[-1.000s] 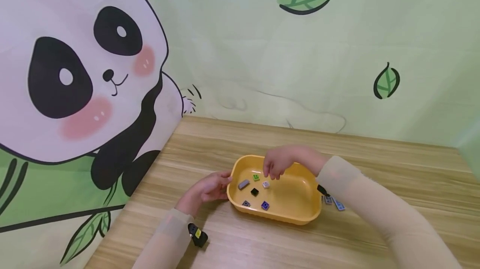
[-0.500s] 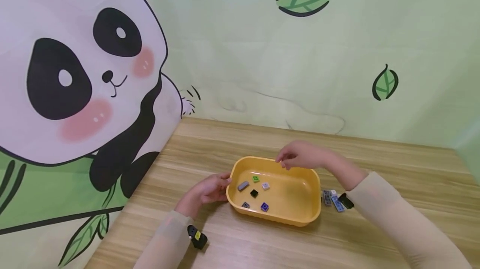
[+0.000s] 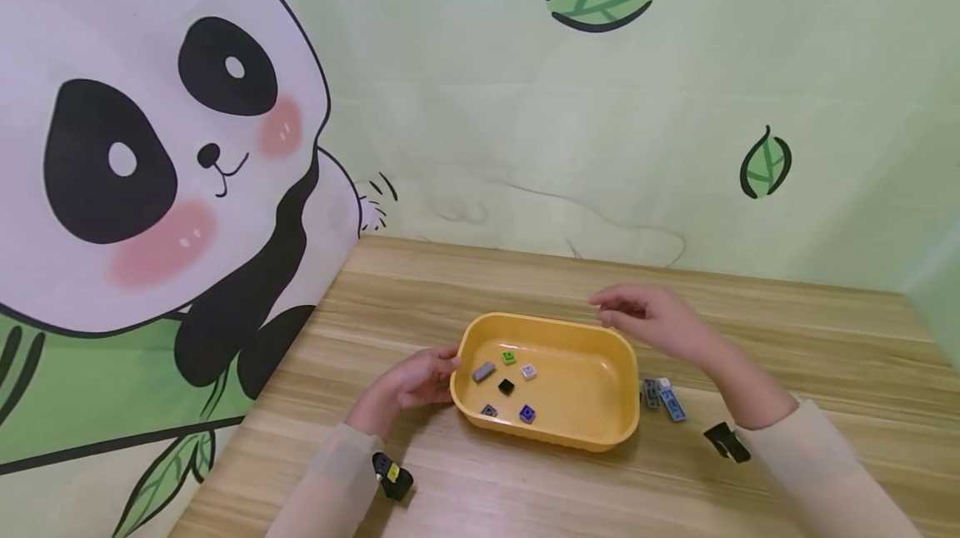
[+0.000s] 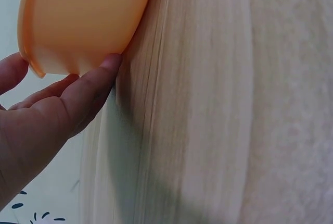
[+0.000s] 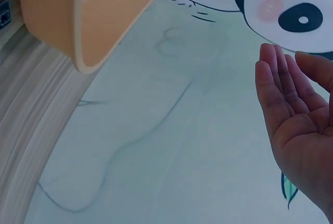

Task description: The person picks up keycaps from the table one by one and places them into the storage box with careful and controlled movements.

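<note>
A yellow plastic basin stands on the wooden table with small building bricks in its left half. Among them are a green brick, a grey one, a white one, a black one and a blue one. My left hand holds the basin's left end; in the left wrist view its thumb is at the rim and its fingers touch the outer wall. Above the basin's far right corner hovers my right hand, palm bare and fingers loosely extended in the right wrist view.
Several more bricks, blue, grey and white, lie on the table just right of the basin. A pale green cloth backdrop with a panda print rises behind and to the left. Each sleeve has a black wrist device.
My right hand has risen out of the basin and moved right, its fingers loosening. The left hand and the bricks in the basin stay put.
</note>
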### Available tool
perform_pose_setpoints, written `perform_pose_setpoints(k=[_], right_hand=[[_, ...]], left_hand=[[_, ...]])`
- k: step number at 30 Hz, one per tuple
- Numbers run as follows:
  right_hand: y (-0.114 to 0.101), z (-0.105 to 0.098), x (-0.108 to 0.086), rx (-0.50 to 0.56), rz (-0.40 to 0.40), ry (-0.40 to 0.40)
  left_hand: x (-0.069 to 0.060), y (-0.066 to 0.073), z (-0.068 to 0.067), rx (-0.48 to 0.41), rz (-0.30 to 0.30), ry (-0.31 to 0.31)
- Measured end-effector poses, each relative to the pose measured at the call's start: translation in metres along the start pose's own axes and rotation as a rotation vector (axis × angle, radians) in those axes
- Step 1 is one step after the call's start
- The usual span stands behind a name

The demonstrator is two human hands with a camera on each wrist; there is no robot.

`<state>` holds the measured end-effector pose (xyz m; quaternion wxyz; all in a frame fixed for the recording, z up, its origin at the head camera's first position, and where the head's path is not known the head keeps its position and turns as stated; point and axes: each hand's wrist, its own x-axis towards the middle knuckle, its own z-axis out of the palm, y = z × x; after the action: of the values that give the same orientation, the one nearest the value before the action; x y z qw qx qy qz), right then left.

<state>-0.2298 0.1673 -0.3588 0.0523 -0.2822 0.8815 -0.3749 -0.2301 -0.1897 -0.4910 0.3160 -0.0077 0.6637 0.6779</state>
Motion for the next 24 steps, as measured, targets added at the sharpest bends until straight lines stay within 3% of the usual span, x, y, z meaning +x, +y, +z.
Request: perform_pose_setpoints(k=[11,24], right_hand=[[0.023,-0.001,-0.043,0.066,0.079,0.194],[0.058,0.016,-0.081,-0.005,0.175,0.298]], left_hand=[[0.000,-0.002,-0.003,0.002,0.025,-0.026],[0.000,0.000,-0.003,0.010,0.017,-0.028]])
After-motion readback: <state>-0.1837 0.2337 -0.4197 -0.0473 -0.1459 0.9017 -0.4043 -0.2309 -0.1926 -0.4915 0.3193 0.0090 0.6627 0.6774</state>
